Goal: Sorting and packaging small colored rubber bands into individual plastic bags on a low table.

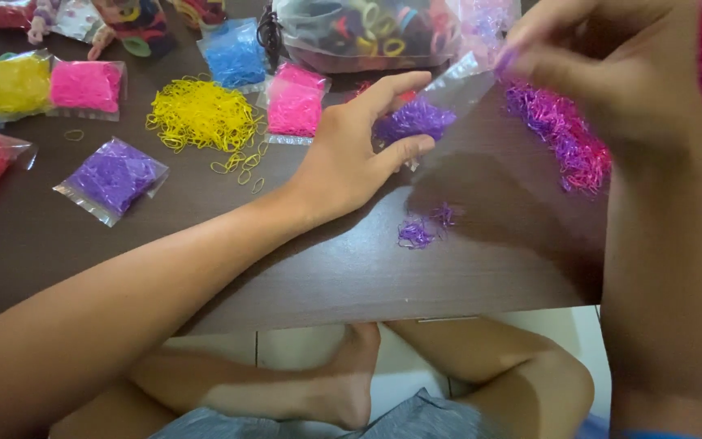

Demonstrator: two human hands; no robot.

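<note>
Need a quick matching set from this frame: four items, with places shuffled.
1. loose yellow bands
2. sealed purple bag
3. clear bag with purple bands
4. small purple clump

A. near the table's front edge
B. held between left hand and right hand
C. flat on the table, left side
D. heaped between the blue bag and pink bags

Pairs: 1-D, 2-C, 3-B, 4-A

Both hands (pixel 351 154) (pixel 611 65) hold a clear bag (pixel 432 110) of purple bands.
</note>
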